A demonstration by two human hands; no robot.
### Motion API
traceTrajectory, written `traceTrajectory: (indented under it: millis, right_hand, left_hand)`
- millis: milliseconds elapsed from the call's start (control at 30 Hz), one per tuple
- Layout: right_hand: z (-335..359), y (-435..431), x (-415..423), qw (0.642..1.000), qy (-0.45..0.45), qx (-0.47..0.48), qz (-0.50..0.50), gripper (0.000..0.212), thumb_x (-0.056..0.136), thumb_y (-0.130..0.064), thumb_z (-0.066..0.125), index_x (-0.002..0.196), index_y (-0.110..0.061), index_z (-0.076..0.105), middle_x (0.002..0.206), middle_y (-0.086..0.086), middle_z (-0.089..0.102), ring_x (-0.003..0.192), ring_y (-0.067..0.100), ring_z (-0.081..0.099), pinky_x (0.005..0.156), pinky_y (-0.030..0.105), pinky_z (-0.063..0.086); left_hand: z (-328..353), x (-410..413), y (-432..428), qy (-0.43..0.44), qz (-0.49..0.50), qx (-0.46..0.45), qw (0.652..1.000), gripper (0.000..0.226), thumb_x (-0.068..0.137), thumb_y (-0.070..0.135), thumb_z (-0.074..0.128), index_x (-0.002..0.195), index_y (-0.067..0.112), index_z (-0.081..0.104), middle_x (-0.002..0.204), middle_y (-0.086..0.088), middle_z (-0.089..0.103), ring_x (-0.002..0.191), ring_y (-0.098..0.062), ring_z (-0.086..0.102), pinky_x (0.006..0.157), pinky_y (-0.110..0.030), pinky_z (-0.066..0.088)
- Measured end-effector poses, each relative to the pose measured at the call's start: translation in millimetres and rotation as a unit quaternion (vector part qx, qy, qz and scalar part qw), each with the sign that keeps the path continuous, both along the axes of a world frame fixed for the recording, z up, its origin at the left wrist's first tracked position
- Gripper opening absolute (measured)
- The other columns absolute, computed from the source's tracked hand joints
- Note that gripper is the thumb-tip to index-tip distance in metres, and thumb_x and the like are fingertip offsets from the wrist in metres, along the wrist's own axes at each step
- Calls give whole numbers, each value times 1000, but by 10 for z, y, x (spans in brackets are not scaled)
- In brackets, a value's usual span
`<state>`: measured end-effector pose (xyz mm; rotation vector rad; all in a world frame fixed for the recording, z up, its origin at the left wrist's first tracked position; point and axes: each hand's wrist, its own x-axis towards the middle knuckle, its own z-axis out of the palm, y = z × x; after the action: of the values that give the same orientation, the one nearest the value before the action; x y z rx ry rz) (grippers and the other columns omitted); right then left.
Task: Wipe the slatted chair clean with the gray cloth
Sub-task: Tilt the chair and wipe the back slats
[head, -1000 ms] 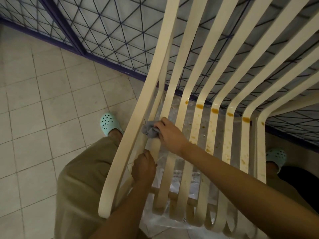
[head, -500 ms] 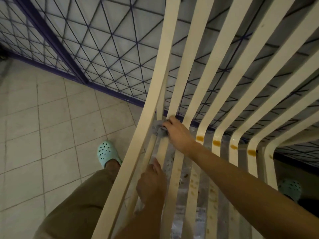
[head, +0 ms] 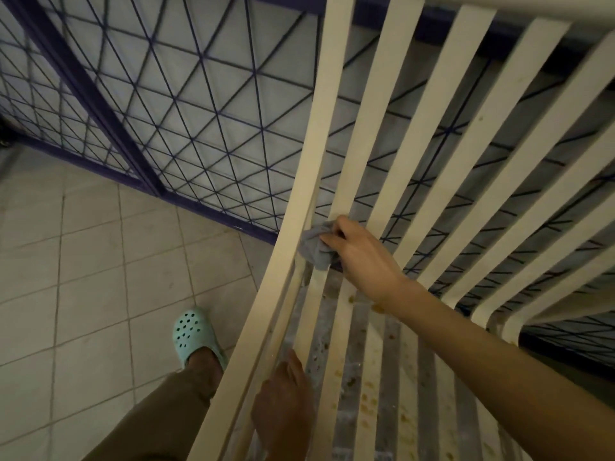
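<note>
The cream slatted chair fills the right half of the view, its slats curving from the backrest down into the seat. Brown stains speckle the seat slats. My right hand grips the bunched gray cloth and presses it on the second slat from the left, where the backrest bends. Lower down, my left hand curls around the same slat near the seat's left edge.
A purple-framed lattice fence runs behind the chair. Pale floor tiles spread to the left. My foot in a mint clog stands beside the chair's left rail. Clear plastic sheeting lies under the seat.
My right hand has slid the cloth up the slat, from the seat toward the backrest bend. The view has tilted upward. My left hand keeps its hold lower on the slat.
</note>
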<state>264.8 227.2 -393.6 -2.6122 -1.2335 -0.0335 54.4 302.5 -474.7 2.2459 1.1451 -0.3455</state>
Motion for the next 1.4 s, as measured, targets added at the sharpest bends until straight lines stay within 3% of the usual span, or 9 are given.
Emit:
traceTrajectory:
  millis: [100,233,367,467,633,933,1167,1267,1400]
  right_hand:
    - [313,3,153,997,-79,-3,12,17,98,-26,37,92,-22,52,87,-5,48,71,4,45,60,23,31]
    - [704,-47,315,993,-118,-14,1,41,90,-17,32,120,-9,60,104,8,46,93,27,48,67,32,33]
    - [1100,-26,405,991,-123,57,-5,18,96,-24,49,109,-14,57,101,-3,48,87,13,48,68,29,43]
    - [1349,-38,550,981,-143,133,-18,20,96,-32,50,101,-14,51,98,-7,49,84,8,51,69,24,43]
    - [1690,22,735,961,-217,152,-79,28,88,-6,49,111,-8,63,115,16,57,107,31,54,89,35,41]
    - [1206,-13,469,967,-242,66,-56,35,95,-28,45,118,-8,62,117,15,48,107,30,45,82,38,39]
    - [1621,-105,671,952,-302,-40,9,27,98,-18,49,117,-5,63,115,19,48,108,39,46,80,45,37]
    - [1916,-109,749,937,-342,-75,9,26,97,-15,51,117,-4,62,118,19,46,112,40,43,81,44,33]
    - [2193,-68,777,930,-357,-91,-5,27,92,-9,56,118,-4,62,127,18,44,118,39,41,90,46,35]
  left_hand:
    - [-120,20,7,0,21,-11,1000,49,104,41,15,133,24,51,115,2,66,101,-16,63,82,-25,44]
    - [-31,98,-31,33,29,2,999,62,100,54,15,100,24,69,95,1,71,90,-18,67,78,-28,47]
    - [-64,67,-17,14,32,12,999,61,100,54,18,92,22,69,78,3,68,74,-17,65,69,-27,46]
    - [-76,31,-34,5,35,17,999,62,100,54,18,85,20,68,58,9,47,57,-14,49,61,-26,40]
    - [-99,17,-42,1,24,29,999,63,100,54,18,86,19,68,76,-2,66,73,-22,65,61,-26,36]
    - [-129,-11,-42,-8,16,23,1000,64,101,52,17,89,16,69,66,1,53,65,-20,55,62,-26,36]
    - [-200,-34,-33,-51,20,-1,999,60,101,52,18,103,17,66,94,-6,69,87,-23,65,72,-28,44]
    - [-114,101,31,-65,-29,-5,997,31,101,36,36,117,17,54,119,-4,56,106,-23,54,87,-36,46]
    - [496,593,11,-235,-127,6,964,32,91,21,57,123,24,51,126,5,49,113,-14,47,94,-34,44]
